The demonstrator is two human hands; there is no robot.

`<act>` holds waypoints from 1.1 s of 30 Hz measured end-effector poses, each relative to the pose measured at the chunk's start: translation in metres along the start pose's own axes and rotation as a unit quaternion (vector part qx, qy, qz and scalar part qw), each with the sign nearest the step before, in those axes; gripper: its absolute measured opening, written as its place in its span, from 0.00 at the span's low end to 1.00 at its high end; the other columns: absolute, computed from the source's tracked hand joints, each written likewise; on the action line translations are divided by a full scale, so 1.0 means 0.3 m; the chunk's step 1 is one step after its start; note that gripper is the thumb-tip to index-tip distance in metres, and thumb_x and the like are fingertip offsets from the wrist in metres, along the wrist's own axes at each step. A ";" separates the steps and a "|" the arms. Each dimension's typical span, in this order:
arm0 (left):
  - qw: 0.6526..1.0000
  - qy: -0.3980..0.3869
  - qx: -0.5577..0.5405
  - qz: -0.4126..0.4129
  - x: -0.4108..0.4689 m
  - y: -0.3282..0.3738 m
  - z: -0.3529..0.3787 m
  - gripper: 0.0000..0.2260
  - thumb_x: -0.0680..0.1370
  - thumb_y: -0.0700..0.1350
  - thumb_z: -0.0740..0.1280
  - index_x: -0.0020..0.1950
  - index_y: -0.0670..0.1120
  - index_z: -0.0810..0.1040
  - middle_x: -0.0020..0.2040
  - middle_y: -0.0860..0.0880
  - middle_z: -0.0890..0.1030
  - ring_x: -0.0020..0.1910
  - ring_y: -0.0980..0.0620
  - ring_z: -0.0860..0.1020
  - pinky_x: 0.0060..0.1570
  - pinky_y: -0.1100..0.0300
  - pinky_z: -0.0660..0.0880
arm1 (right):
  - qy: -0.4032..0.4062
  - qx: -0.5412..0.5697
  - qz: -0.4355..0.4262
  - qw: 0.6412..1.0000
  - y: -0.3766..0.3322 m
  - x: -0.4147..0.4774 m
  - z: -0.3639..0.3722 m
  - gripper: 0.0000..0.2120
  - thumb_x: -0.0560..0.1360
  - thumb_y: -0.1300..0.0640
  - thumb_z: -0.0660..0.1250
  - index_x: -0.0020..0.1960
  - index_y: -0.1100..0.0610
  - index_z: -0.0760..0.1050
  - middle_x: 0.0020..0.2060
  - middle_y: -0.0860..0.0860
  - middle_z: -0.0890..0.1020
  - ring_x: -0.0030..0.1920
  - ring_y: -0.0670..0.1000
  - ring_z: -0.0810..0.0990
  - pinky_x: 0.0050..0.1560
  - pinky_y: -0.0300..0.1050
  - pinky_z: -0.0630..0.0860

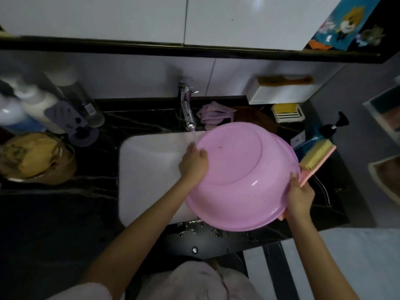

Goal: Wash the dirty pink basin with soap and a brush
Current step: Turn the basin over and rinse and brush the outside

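The pink basin is held bottom-up and tilted over the right half of the white sink, its rim reaching past the sink's right edge and over the front edge of the dark counter. The left hand lies against the basin's left wall with the thumb on the outer surface. Its fingers point toward the thin water stream falling from the tap at the counter's back edge. Whether this grip curls round the rim cannot be told. The right hand pinches the basin's right rim, thumb pressed on the outer wall and fingers hidden behind. The pink handle of the brush runs into this grip, its yellow bristles sticking up beside the basin. Behind the brush, toward the counter's right edge, stands a blue pump bottle. A purple cloth lies by the tap, and a soap dish with a yellow bar sits at the back right. Water drops speckle the counter's front edge.
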State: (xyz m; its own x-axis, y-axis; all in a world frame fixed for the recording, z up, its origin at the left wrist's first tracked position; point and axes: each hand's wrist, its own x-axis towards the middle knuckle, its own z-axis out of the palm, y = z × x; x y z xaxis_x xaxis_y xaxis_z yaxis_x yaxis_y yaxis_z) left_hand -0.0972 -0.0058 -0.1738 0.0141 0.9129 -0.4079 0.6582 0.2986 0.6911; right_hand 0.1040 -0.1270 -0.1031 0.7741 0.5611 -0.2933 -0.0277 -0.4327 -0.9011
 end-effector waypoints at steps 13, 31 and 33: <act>0.929 -0.098 -0.308 -0.177 0.031 -0.175 -0.062 0.17 0.79 0.51 0.62 0.63 0.43 0.74 0.58 0.46 0.76 0.55 0.48 0.73 0.46 0.62 0.70 | 0.091 -0.017 -0.026 0.995 0.104 -0.053 -0.034 0.16 0.81 0.53 0.58 0.60 0.66 0.73 0.46 0.55 0.76 0.47 0.53 0.76 0.48 0.45 0.72; 0.851 -0.134 -0.468 -0.197 0.081 -0.243 -0.062 0.10 0.79 0.40 0.57 0.45 0.40 0.77 0.43 0.44 0.79 0.42 0.46 0.76 0.43 0.56 0.73 | -0.018 -0.035 0.035 0.999 0.149 0.072 -0.035 0.15 0.78 0.49 0.62 0.57 0.60 0.73 0.48 0.54 0.78 0.49 0.53 0.77 0.51 0.48 0.74; 0.867 -0.145 -0.441 -0.182 0.101 -0.227 -0.080 0.10 0.79 0.39 0.57 0.43 0.40 0.77 0.38 0.45 0.80 0.39 0.47 0.76 0.41 0.57 0.72 | -0.001 -0.021 0.072 0.997 0.168 0.078 -0.022 0.13 0.78 0.49 0.63 0.49 0.59 0.75 0.43 0.53 0.79 0.45 0.53 0.78 0.46 0.46 0.76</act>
State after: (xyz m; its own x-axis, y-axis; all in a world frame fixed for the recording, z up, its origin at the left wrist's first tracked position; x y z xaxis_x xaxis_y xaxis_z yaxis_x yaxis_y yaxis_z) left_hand -0.1595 0.0082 -0.2189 0.1994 0.6437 -0.7388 -0.1713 0.7653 0.6205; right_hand 0.1249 -0.1404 -0.1533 0.7625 0.4920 -0.4202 -0.1130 -0.5382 -0.8352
